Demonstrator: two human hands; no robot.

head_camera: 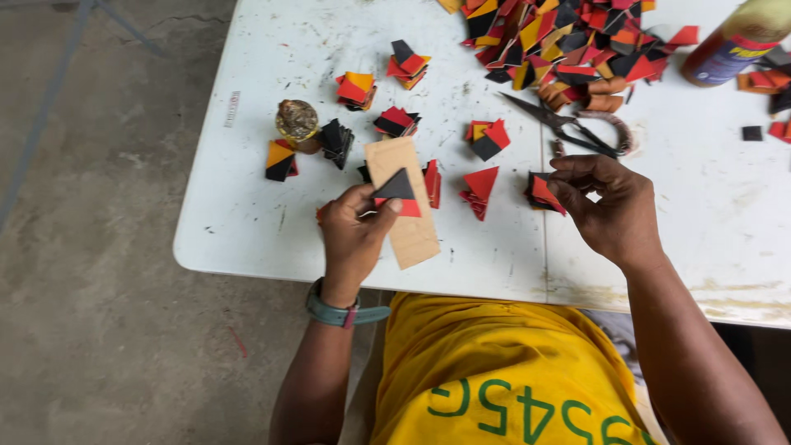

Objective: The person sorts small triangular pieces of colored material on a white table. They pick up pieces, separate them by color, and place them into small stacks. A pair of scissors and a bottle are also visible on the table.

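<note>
My left hand (350, 235) holds a tan cardboard strip (405, 222) against the white table (247, 222), with a black triangle (396, 186) and a red piece (404, 207) pinned on it under my thumb. My right hand (610, 206) is curled beside a small stack of red and black pieces (542, 191), its fingertips touching the stack. Between my hands lie red triangles (479, 188).
Small stacks of red, black and orange cut pieces (408, 64) dot the table. A big loose heap (560, 41) lies at the far side, with black scissors (564, 125), a bottle (729, 45) and a small round tin (297, 120). Concrete floor lies to the left.
</note>
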